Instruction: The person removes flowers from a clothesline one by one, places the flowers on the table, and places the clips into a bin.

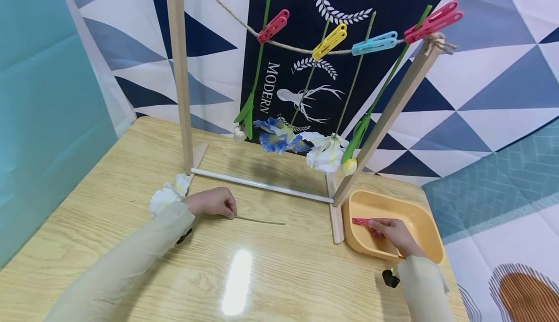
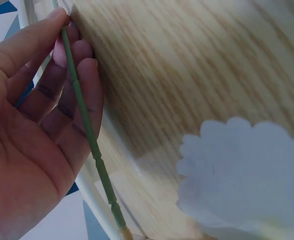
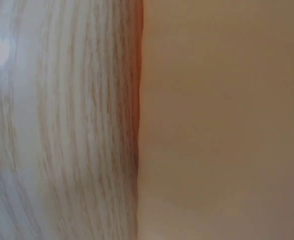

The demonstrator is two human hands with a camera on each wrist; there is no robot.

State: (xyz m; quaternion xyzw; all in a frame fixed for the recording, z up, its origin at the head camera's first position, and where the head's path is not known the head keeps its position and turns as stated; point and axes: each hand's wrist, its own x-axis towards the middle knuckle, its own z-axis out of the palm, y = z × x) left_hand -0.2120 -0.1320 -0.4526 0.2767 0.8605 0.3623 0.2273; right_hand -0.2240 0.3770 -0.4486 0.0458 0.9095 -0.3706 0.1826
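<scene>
My left hand [image 1: 216,202] pinches the thin green stem [image 1: 262,222] of a white artificial flower [image 1: 163,200] low over the table. In the left wrist view the stem [image 2: 84,112] runs from thumb and fingertips across the open-spread palm side, and the scalloped petals [image 2: 247,175] show at lower right. At the right, my right hand [image 1: 395,234] holds a red clothespin [image 1: 361,221] between thumb and fingers, over the inside of a yellow plastic basin [image 1: 367,252]. The right wrist view shows only the basin wall [image 3: 222,125] and table; the hand is out of that picture.
A wooden frame [image 1: 178,70] carries a sagging rope [image 1: 297,49]. Red, yellow and blue clothespins [image 1: 374,43] hold several artificial flowers upside down, including a blue iris [image 1: 275,140] and a white lily [image 1: 325,152]. A white rod [image 1: 262,185] joins the frame's feet near the table [image 1: 174,283].
</scene>
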